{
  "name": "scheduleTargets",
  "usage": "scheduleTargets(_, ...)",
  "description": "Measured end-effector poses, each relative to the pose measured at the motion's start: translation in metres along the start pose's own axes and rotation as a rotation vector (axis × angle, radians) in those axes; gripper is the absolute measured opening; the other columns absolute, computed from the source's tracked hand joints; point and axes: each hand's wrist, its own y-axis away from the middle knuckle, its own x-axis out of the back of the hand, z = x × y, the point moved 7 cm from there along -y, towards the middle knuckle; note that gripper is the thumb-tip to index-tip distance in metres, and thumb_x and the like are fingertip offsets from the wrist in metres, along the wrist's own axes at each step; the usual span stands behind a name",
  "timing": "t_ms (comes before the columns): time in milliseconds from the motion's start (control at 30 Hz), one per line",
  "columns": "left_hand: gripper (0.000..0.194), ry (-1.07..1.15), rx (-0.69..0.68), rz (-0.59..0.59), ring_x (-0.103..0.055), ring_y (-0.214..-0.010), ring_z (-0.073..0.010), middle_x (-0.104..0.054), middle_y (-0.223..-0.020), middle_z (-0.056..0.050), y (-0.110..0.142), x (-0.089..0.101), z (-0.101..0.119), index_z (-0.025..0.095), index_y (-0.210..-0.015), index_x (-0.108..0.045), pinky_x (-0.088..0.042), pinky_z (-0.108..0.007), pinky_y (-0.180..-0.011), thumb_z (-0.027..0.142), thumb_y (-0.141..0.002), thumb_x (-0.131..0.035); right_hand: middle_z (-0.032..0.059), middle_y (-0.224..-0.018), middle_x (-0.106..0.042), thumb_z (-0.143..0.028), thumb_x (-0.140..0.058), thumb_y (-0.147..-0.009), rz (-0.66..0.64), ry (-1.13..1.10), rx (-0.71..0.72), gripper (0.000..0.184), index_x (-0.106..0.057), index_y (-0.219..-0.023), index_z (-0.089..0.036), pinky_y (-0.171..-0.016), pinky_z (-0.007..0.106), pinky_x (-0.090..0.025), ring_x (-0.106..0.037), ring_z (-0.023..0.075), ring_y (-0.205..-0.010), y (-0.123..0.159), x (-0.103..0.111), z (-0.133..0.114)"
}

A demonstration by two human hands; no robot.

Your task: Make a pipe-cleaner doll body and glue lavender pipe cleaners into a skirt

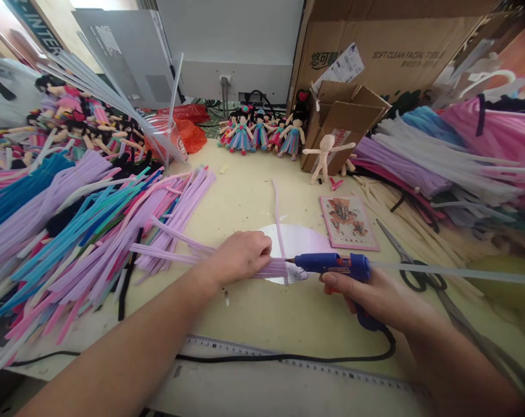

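Cut-off forearms (132, 347); left hand (243, 255) closed over purple strips (278, 268) (fingertips hidden), right hand (370, 296) gripping glue gun (334, 263).

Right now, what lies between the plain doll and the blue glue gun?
In the head view, a pink-edged card lies between the plain doll and the glue gun, with small pink pieces near the doll.

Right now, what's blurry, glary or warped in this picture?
Head view: outer edges stretched and soft, clearly so at the right, where the pink bundle smears; upper left washed out by bright light; silvery round sheet catching a shine; right-hand corners darkened; glue gun near the centre fairly crisp by comparison.
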Motion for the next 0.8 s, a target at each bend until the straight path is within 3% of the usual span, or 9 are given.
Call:
scheduleTargets(667, 0.015, 0.040, 0.003, -0.025, -0.057, -0.075, -0.0152, -0.066, -0.084, -0.002, -0.0011, -0.0023, -0.0010, 0.018, -0.080, -0.063, -0.040, -0.027, -0.067, 0.022, -0.087, -0.051, -0.0012, -0.054, -0.052, -0.069, -0.057, -0.076, 0.019, 0.044, -0.002, 0.050, -0.066, -0.071, -0.020, -0.045, 0.025, -0.042, -0.054, 0.0134, -0.050, -0.0023, -0.0002, -0.0058)
scheduleTargets(800, 0.017, -0.022, -0.017, 0.003, -0.057, -0.078, -0.0158, -0.064, -0.086, -0.003, 0.0012, 0.0045, 0.0025, 0.017, -0.081, -0.060, -0.042, -0.028, -0.069, 0.023, -0.091, -0.048, -0.0006, -0.055, -0.054, -0.069, -0.058, -0.076, 0.021, 0.038, 0.001, 0.049, -0.065, -0.069, -0.021, -0.046, 0.025, -0.043, -0.055, 0.0139, -0.051, -0.0032, 0.0003, -0.0053)
